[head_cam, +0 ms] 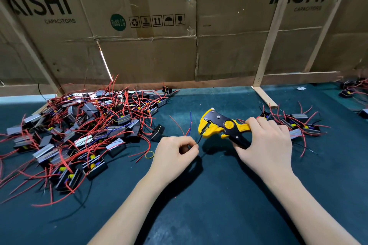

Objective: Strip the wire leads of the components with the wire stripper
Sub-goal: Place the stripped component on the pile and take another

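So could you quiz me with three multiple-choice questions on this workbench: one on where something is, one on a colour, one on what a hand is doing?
1. Where does the big pile of components lie?
A. left of the hands
B. inside a box
C. on the floor

2. What colour are the wire stripper handles?
A. green
B. yellow
C. white

3. What is the left hand doing?
A. lying flat
B. pinching a black wire lead
C. holding the stripper

Answers: A, the heap covers the mat's left side; B, yellow shows beside the right hand; B, fingertips close on the lead at the stripper's mouth.
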A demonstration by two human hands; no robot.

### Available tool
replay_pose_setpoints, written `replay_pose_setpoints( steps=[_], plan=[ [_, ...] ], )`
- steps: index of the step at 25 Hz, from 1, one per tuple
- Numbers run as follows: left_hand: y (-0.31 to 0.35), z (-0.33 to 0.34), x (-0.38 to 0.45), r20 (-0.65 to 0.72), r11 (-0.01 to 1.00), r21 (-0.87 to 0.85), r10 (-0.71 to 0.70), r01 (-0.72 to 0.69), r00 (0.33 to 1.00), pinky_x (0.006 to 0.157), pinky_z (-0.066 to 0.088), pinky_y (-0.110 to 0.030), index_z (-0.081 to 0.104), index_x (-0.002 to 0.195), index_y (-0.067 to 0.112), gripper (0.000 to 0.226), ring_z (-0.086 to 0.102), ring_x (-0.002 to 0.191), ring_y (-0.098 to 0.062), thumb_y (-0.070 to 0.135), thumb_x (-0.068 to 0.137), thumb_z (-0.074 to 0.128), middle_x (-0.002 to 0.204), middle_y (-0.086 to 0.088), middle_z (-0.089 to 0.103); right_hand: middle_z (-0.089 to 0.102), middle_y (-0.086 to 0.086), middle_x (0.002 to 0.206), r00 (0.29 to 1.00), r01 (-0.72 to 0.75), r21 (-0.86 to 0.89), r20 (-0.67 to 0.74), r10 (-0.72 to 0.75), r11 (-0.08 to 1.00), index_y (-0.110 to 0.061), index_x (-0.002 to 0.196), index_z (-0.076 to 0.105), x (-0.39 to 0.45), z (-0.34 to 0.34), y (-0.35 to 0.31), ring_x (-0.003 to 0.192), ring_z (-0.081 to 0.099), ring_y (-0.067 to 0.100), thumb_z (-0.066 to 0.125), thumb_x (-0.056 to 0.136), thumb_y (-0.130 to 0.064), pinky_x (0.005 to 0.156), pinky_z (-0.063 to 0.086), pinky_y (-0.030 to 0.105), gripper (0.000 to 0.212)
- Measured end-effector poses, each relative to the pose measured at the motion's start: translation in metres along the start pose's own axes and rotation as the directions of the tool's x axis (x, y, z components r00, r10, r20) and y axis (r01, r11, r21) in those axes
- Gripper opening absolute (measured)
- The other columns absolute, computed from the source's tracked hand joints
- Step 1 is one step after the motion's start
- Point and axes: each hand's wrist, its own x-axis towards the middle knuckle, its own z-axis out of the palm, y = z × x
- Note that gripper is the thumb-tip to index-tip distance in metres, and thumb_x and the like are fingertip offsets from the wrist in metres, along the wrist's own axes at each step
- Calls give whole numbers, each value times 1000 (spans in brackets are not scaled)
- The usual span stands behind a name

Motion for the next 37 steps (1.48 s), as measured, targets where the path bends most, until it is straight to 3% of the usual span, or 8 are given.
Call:
replay_pose_setpoints(
  steps=[7, 11, 15, 21, 27, 31, 34, 37],
  plan=[
    [-1, -1, 1, -5, 1000, 8, 4, -4, 1000, 55, 33, -27, 66, 64, 18, 19, 35, 50, -11, 15, 83, 67, 48, 4, 45, 55, 4, 63, 1000, 10, 35, 20, -10, 999, -10, 77, 61, 2, -6, -2, 58, 55, 31, 85, 64, -40, 61, 31, 35, 40],
    [-1, -2, 0, -4, 1000, 6, -1, 1, 1000, 56, 35, -28, 66, 63, 19, 20, 37, 50, -11, 15, 83, 67, 47, 5, 46, 59, 3, 63, 989, -20, 59, 148, 11, 998, -13, 72, 63, 3, -11, -3, 59, 60, 32, 86, 62, -47, 59, 34, 33, 42],
    [1, -3, 0, 4, 1000, 24, 17, -17, 1000, 56, 36, -28, 67, 65, 18, 19, 37, 50, -11, 14, 84, 67, 48, 6, 46, 63, -1, 68, 940, -117, -72, 314, 134, 990, -22, 71, 62, 5, -16, -4, 74, 64, 31, 69, 72, -65, 56, 29, 29, 44],
    [0, -6, 0, 33, 999, 35, 36, -37, 999, 60, 41, -32, 68, 68, 21, 18, 44, 56, -19, 20, 86, 66, 55, -1, 54, 60, 5, 79, 996, -92, 102, 24, 90, 990, -11, 88, 62, 1, -10, -5, 76, 58, 34, 73, 70, -55, 70, 38, 40, 49],
    [-1, -5, -1, 68, 997, 42, 58, -61, 996, 64, 47, -34, 68, 70, 20, 21, 52, 60, -16, 32, 83, 57, 60, 2, 60, 62, 6, 82, 985, -173, 72, 37, 171, 982, -11, 90, 63, 0, 0, 7, 77, 60, 34, 82, 66, -54, 73, 38, 40, 53],
    [-3, -5, 2, -167, 992, -7, 124, -127, 978, 71, 45, -25, 67, 84, 15, 5, 55, 71, -11, 18, 88, 67, 78, 4, 62, 63, 6, 82, 979, -202, 93, 44, 199, 975, -11, 93, 65, 1, 0, 10, 80, 61, 34, 84, 66, -52, 76, 38, 41, 52],
    [-9, -5, 5, -272, 1000, -10, -20, 18, 962, 71, 43, -21, 61, 97, 20, 26, 53, 71, -12, 11, 77, 76, 88, 8, 58, 63, 5, 82, 979, -202, 107, 42, 199, 974, -12, 91, 64, 0, 0, 9, 79, 61, 34, 84, 65, -50, 76, 38, 41, 51],
    [-10, -2, 5, -191, 998, -19, -66, 63, 979, 68, 46, -22, 66, 85, 18, 16, 55, 65, -11, 9, 77, 77, 78, 7, 64, 63, 4, 82, 982, -185, 101, 60, 179, 978, -13, 89, 64, 0, 0, 6, 79, 60, 34, 83, 66, -51, 74, 38, 41, 49]
  ],
)
